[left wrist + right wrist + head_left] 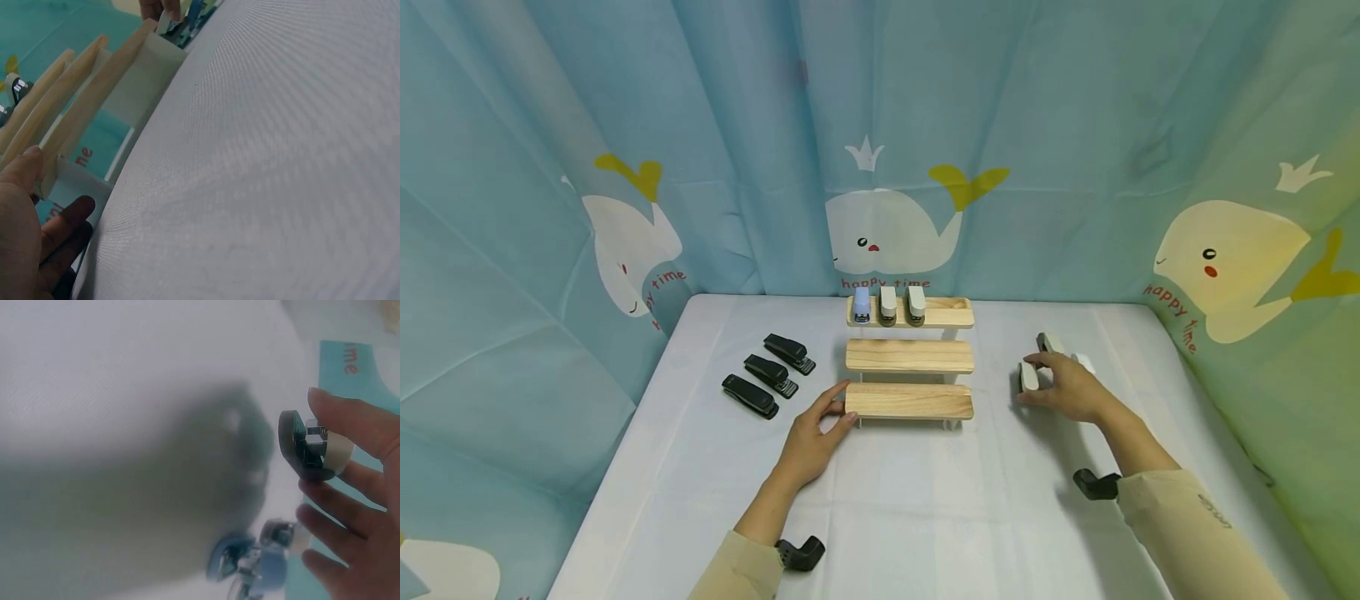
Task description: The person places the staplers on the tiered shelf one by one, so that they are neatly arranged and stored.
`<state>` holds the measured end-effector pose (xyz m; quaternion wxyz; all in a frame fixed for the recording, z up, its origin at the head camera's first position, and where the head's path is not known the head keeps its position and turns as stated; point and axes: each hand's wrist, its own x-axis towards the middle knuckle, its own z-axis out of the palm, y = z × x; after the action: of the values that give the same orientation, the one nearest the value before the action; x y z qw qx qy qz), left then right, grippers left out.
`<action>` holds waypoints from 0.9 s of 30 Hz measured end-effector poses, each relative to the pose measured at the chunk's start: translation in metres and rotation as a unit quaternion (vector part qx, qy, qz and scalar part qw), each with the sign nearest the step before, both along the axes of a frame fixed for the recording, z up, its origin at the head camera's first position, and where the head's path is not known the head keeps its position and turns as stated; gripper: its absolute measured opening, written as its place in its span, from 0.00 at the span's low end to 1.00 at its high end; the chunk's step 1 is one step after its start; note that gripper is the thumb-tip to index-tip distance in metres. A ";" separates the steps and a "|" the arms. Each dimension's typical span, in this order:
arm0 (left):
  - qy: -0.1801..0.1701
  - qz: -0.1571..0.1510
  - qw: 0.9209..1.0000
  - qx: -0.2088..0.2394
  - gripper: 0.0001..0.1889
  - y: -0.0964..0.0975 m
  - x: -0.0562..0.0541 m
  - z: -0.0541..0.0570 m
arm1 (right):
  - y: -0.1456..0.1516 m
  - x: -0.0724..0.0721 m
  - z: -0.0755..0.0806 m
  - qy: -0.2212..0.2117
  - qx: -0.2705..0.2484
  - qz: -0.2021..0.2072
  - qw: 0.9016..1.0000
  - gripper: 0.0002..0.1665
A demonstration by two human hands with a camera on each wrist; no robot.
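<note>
My right hand (1071, 387) pinches a small white mini stapler (1028, 377) with a dark base between thumb and fingers. The right wrist view shows this stapler (312, 447) tilted, its metal part facing the camera. Just beyond that hand lie more mini staplers (1051, 342), partly hidden by it; one looks blue (272, 569) from the wrist. At the three-tier wooden rack (910, 402), my left hand (808, 442) grips the left end of the lowest board, thumb at its front edge. A lavender mini stapler (862, 306) and two white ones (888, 306) stand on the top board.
Three larger black staplers (767, 375) lie slanted in a row on the white table (910, 508), left of the rack. A blue curtain (737, 125) with printed whales hangs behind the table and along both sides.
</note>
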<state>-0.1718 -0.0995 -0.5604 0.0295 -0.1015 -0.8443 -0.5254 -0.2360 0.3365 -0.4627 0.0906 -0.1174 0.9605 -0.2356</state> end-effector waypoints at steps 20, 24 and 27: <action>-0.007 0.002 1.000 -0.001 0.32 0.001 0.001 0.003 | -0.018 0.007 0.021 0.026 -0.035 -0.003 0.999 0.43; -0.004 0.002 1.000 -0.001 0.31 0.001 0.001 0.002 | -0.021 0.007 0.025 0.028 -0.033 -0.006 0.999 0.43; -0.005 0.004 1.000 -0.001 0.31 0.001 0.001 0.003 | -0.024 0.007 0.028 0.027 -0.033 -0.010 0.999 0.44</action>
<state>-0.1708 -0.0984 -0.5578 0.0273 -0.0960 -0.8454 -0.5247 -0.2294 0.3122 -0.4345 0.0583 -0.1171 0.9554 -0.2649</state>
